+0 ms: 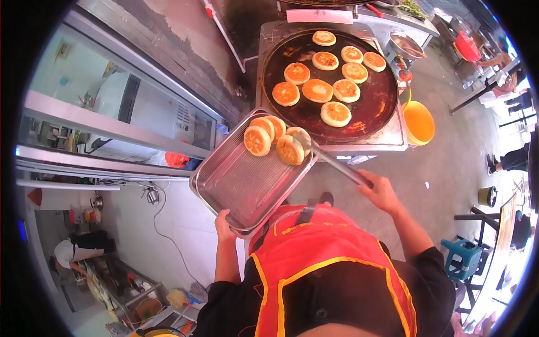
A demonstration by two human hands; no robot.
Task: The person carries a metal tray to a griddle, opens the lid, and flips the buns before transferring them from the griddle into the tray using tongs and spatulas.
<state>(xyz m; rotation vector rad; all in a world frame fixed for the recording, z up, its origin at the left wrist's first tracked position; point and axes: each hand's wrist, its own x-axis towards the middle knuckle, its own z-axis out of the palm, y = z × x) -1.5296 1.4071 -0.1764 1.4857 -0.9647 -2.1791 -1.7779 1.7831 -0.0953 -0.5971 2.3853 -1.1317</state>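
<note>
My left hand (224,226) grips the near edge of a metal tray (238,191), tilted beside the griddle. Several browned round flatbreads (257,141) lie at the tray's far end. My right hand (377,191) is closed round the handle of a metal spatula (342,167). The spatula's head is over the tray's far right corner, against the flatbreads there; how it meets them is partly hidden. Beyond the tray, a large round griddle (365,115) carries several more flatbreads (336,114), golden brown on top.
Right of the griddle are a yellow bucket (419,123) and a metal bowl (407,45) on a stand. A window frame (112,121) runs along the left. Farther right is a teal stool (462,257). Another person (73,251) bends at lower left.
</note>
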